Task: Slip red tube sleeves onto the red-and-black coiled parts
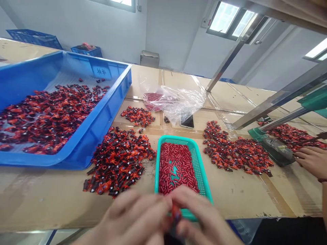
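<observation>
My right hand (204,216) pinches a small red-and-black plastic part (176,213) between thumb and fingers, blurred by motion. Against it, my left hand (135,217) is closed with its fingers curled; whatever is at its fingertips is hidden. Both hands meet over the near end of a green mesh basket (203,170), which contains many short dark-red tubes (176,163). Left of the basket lies a heap of orange-red and black parts (120,160), with a smaller pile (138,115) behind it.
A large blue crate (102,126) of similar parts stands at left. Behind the basket lie a plastic bag (176,100) and a phone (187,121). More parts (237,153) are piled at right, near metal posts (227,61) and another person's hand (313,160).
</observation>
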The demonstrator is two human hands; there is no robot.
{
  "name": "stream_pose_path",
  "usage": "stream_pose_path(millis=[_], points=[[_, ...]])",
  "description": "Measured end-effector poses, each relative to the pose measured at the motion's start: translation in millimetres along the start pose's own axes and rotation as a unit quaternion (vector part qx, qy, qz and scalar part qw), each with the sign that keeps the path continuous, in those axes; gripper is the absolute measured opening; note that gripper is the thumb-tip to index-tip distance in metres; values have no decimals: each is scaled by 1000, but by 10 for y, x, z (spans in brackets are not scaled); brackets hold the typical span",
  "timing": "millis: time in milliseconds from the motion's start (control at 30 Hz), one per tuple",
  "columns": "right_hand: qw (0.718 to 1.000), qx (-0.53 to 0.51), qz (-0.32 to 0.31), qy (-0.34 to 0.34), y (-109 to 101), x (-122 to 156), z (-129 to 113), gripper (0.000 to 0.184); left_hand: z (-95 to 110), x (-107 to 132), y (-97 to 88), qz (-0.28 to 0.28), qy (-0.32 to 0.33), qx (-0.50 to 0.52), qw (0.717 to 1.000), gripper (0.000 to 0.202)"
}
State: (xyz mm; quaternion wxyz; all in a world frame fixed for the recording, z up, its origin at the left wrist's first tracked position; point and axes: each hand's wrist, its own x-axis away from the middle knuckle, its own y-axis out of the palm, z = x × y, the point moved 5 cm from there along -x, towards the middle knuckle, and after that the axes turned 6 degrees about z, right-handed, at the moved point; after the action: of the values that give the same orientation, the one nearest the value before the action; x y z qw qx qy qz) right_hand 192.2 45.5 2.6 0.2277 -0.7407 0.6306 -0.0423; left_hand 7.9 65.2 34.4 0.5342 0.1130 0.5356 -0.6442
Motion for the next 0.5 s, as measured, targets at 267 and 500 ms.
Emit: stream_pose_path(millis=[267, 500], points=[[864, 410, 286, 70, -1642, -129, 919, 81, -1000, -480, 422, -157, 104, -168, 968, 21], [877, 424, 224, -31, -1120, -159, 583, 45, -1153, -470, 718, -187, 106, -212, 953, 6]])
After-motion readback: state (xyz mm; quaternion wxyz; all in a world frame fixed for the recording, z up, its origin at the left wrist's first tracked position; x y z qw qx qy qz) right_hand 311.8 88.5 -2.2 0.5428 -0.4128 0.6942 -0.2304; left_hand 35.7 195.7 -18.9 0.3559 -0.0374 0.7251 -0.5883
